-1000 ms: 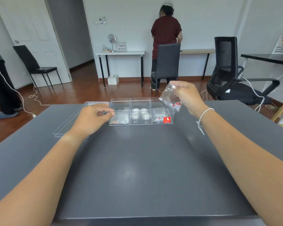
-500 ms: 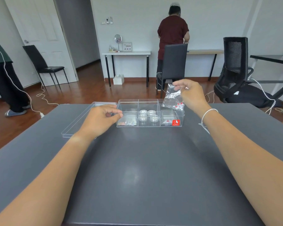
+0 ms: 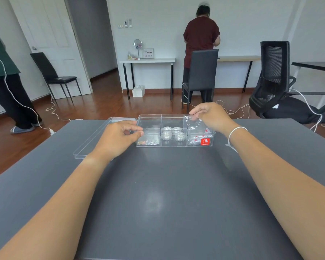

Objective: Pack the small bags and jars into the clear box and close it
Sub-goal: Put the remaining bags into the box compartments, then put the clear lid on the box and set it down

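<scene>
The right hand (image 3: 212,117) pinches a small bag (image 3: 195,125) over the clear box (image 3: 174,144) at three o'clock — it may snag the rim; the left hand (image 3: 118,136) grips the wall at nine.

White walls (image 3: 242,25) and a white door (image 3: 45,34) enclose a reddish wooden floor (image 3: 105,106) strewn with white cables (image 3: 53,109). A dark grey worktop (image 3: 158,194) fills the foreground. Against the far wall stand a white side table (image 3: 147,60) with a round mirror (image 3: 137,44), two black chairs — one (image 3: 202,70) by a standing person (image 3: 201,38) — and a mesh office chair (image 3: 274,72).
</scene>
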Demonstrator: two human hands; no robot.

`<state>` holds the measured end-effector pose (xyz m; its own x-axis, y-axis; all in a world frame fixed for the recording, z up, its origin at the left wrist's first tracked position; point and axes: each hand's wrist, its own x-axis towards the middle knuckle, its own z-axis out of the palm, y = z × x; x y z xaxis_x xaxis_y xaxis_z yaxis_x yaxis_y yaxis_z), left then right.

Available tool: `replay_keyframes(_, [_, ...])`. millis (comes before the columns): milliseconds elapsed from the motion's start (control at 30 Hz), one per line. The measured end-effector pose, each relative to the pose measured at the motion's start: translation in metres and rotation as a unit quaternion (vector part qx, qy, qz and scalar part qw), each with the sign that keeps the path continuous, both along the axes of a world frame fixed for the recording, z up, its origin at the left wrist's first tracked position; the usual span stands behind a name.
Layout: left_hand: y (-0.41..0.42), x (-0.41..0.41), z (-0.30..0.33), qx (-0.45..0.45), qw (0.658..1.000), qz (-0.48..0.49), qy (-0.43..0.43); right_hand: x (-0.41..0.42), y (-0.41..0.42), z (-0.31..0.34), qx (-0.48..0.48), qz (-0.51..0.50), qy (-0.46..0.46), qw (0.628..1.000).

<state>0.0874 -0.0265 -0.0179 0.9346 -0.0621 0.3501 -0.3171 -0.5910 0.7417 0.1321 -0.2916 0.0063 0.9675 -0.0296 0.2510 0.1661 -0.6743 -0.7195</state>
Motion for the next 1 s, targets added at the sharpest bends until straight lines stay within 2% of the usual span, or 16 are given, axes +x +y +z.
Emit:
replay_keyframes(333, [0.0, 0.001, -0.001, 0.008, 1.0, 0.001, -0.002, -0.008, -0.001, -0.004, -0.086, -0.051, -0.053, 0.994])
replay_keyframes(567, [0.0, 0.001, -0.001, -0.001, 1.0, 0.004, 0.007, -0.021, -0.009, -0.005, -0.089, -0.058, -0.037, 0.994])
replay_keyframes(733, [0.006, 0.002, 0.002, -0.008, 1.0, 0.024, -0.003, -0.027, -0.006, -0.005, -0.057, -0.053, -0.088, 0.993])
replay_keyframes(900, [0.023, 0.0, 0.005, 0.034, 0.995, 0.088, -0.04, -0.032, 0.003, -0.004, -0.054, -0.042, -0.147, 0.987])
replay_keyframes(1000, [0.037, -0.002, 0.005, 0.132, 0.975, 0.176, 0.005, -0.035, 0.011, -0.004, -0.051, -0.028, -0.165, 0.985])
